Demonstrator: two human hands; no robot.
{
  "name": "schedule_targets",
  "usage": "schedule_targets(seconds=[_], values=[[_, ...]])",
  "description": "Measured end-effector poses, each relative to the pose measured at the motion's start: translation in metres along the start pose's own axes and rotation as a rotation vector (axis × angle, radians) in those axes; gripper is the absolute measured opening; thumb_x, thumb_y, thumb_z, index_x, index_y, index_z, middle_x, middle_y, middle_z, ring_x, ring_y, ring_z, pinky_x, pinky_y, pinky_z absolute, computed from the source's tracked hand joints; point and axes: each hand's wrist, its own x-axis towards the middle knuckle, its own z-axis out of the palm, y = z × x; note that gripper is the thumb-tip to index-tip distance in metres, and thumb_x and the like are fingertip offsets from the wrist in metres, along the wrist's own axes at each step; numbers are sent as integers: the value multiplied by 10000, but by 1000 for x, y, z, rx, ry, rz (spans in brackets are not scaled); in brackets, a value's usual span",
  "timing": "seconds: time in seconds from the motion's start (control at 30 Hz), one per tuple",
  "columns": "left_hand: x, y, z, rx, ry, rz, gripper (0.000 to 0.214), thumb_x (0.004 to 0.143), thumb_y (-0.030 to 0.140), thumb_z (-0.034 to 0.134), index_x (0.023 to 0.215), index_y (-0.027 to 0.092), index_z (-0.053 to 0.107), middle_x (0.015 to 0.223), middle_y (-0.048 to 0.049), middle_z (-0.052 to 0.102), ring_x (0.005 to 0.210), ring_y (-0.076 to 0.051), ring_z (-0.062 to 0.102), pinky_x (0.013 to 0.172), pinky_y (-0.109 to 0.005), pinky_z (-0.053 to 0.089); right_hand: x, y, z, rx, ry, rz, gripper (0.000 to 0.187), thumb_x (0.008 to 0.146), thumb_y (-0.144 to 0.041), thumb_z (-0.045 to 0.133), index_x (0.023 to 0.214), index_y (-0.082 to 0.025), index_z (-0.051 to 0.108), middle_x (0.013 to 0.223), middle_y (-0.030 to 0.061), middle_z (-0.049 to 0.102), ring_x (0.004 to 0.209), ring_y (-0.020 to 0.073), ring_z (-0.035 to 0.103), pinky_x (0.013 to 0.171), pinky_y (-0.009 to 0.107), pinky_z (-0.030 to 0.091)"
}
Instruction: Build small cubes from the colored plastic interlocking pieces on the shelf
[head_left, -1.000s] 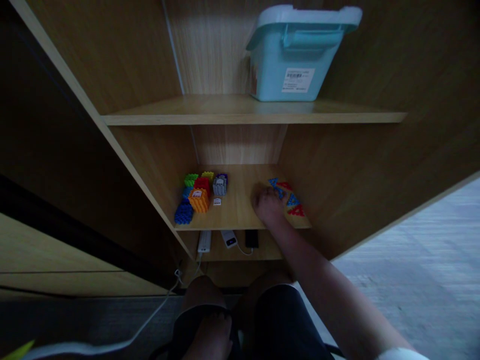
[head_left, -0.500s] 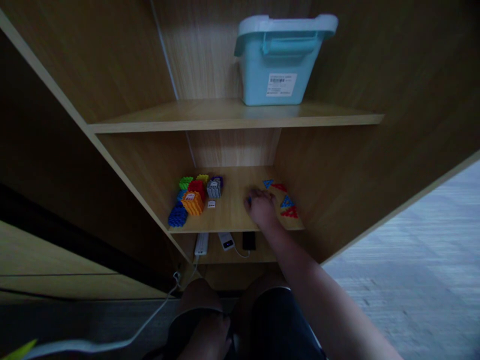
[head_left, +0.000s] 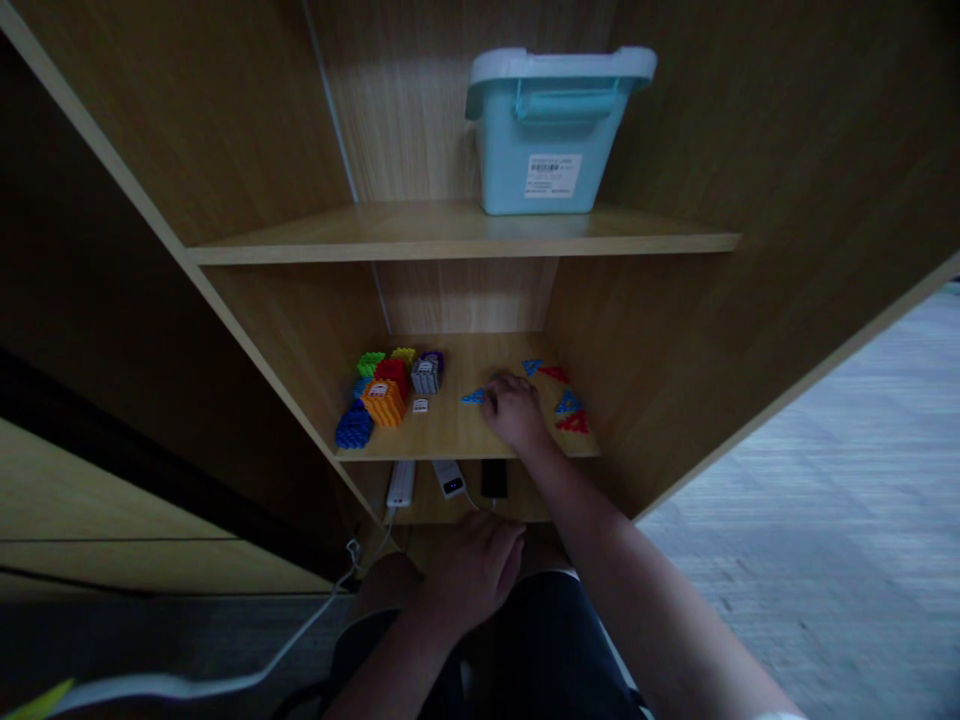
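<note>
Left hand (head_left: 472, 568) has risen, blue triangle (head_left: 473, 397) now showing by right hand (head_left: 514, 410)

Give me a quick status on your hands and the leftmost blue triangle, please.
Right hand beside the leftmost blue triangle, contact unclear. Triangle on the middle shelf, nothing seen between them. Left hand over the lap.

The right hand (head_left: 514, 410) hides its own palm.

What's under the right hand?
The shelf shows around the right hand, and a blue triangle lies beside it. Anything right underneath is covered, so I can't see that.
</note>
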Motion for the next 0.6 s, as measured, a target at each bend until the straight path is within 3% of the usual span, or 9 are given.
schedule_targets(seconds=[0.07,0.13,0.3,0.43,0.6], values=[[30,-8,-13,19,127,5,233,1057,177,502,1214,211,670,1044,-90,772,986,-256,705,951,-441,588,1,-1,-1,-29,-7,55,332,1038,-267,510,1266,-152,723,1292,179,722,1239,327,598,1135,473,368],[61,-19,-26,61,171,-39,231,1062,197,497,1197,198,684,1061,-103,753,1020,-271,686,954,-454,580,3,-1,-2,-62,-29,121,358,1032,-199,481,1292,-133,719,1319,202,713,1253,336,599,1120,477,374],[124,-57,-35,233,121,-136,262,1067,278,513,1137,173,743,1132,-143,717,1098,-304,654,1015,-483,550,5,2,-2,-126,-51,215,382,1004,-109,465,1272,-119,737,1324,210,712,1218,340,628,1067,463,416],[144,-90,-30,328,45,-219,300,1047,298,538,1202,155,751,1204,-165,715,1159,-352,645,965,-496,558,4,3,0,-127,38,255,297,1023,-212,522,1186,-118,752,1236,205,740,1129,336,666,1029,457,452],[144,-113,-29,240,88,-222,302,1038,310,561,1228,196,766,1212,-137,749,1144,-312,676,1039,-480,544,6,9,2,-26,60,225,237,1008,-218,556,1147,-139,731,1110,159,770,1011,294,704,969,405,494]])
